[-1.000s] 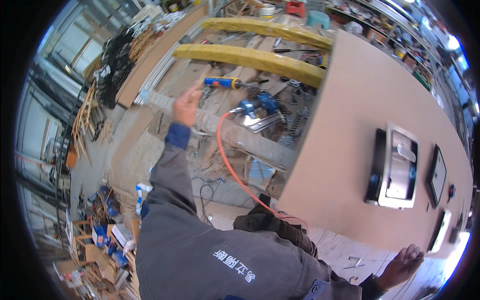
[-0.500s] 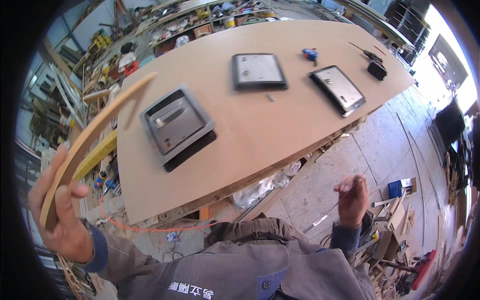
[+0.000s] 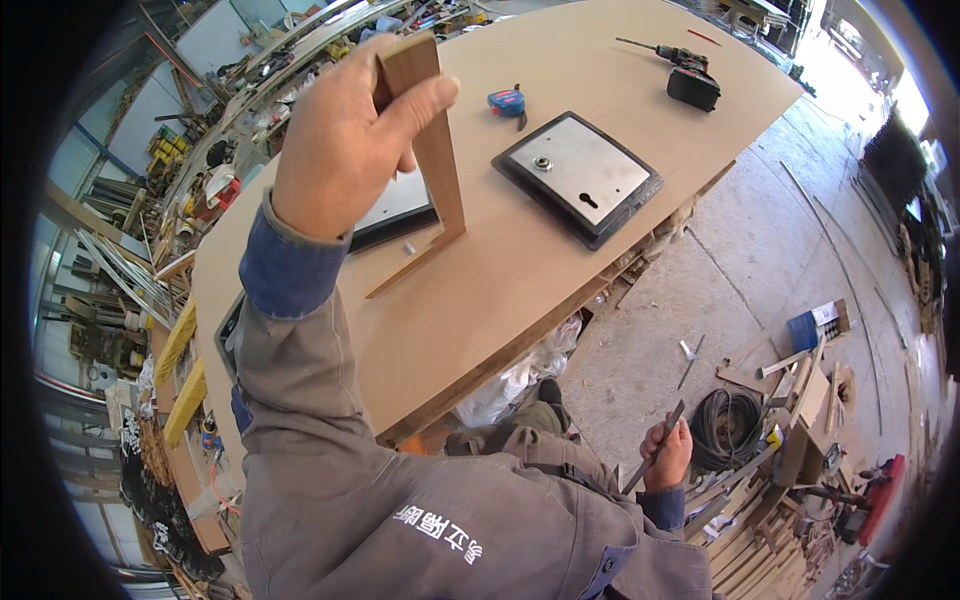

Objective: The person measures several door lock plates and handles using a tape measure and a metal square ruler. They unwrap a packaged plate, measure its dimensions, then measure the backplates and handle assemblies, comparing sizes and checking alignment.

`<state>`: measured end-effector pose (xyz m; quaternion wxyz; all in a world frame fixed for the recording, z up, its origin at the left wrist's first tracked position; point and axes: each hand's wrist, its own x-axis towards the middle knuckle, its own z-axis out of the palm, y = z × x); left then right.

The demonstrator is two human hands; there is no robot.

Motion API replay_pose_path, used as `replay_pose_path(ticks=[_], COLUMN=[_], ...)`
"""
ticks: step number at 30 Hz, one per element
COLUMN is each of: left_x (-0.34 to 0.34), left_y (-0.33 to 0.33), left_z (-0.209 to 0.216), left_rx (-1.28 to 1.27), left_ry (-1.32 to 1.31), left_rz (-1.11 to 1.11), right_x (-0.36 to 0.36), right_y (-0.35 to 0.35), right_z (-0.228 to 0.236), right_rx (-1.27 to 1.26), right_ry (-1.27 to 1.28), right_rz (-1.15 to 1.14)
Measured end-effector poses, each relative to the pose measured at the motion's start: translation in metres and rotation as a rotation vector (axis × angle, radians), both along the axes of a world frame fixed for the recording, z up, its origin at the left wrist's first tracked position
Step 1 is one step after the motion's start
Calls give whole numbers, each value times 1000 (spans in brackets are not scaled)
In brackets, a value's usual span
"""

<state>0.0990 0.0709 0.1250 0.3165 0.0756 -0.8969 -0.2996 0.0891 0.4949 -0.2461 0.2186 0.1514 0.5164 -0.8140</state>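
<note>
My left hand (image 3: 345,140) is raised over the board-topped table (image 3: 500,290), its fingers closed round a flat wooden strip (image 3: 440,165). The strip's lower end meets the tabletop, where a thin brown streak runs off to the left; whether it is a shadow or wood I cannot tell. Down by the table's front edge, my right hand (image 3: 672,455) grips a narrow dark flat bar (image 3: 655,450). Nearest the strip lies a silver lock plate (image 3: 395,210) in a black frame, partly covered by my left hand. A second lock plate (image 3: 590,165), with a keyhole, lies to its right.
A blue tape measure (image 3: 507,103), a cordless drill (image 3: 685,78) and a red pencil (image 3: 703,38) lie farther back on the table. A small grey piece (image 3: 409,248) sits near the strip. On the floor are a coiled black cable (image 3: 725,430) and wood offcuts (image 3: 790,500).
My left hand has moved right and up with the strip, which now stands on the table. My right hand has moved lower, and the dark bar now shows in it. The view has shifted right.
</note>
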Motion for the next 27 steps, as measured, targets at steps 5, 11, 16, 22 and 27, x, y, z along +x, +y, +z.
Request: replay_pose_path(ticks=[5, 11, 16, 22, 27], left_x=[-58, -79, -73, -47, -50], left_y=[-24, -48, -35, -14, 14], left_z=[-14, -29, -77, -201, -211], left_rx=[103, 238, 243, -72, -106], left_ry=[156, 340, 36, -211, -311], left_rz=[18, 78, 246, 324, 512], right_x=[-10, -86, -156, -245, -322], right_y=[-6, -20, -33, -59, -65], right_z=[-51, -67, -39, -42, -58], right_rx=[204, 144, -111, -279, 62], right_ry=[16, 130, 251, 119, 434], right_rz=[370, 690, 930, 1095, 1343])
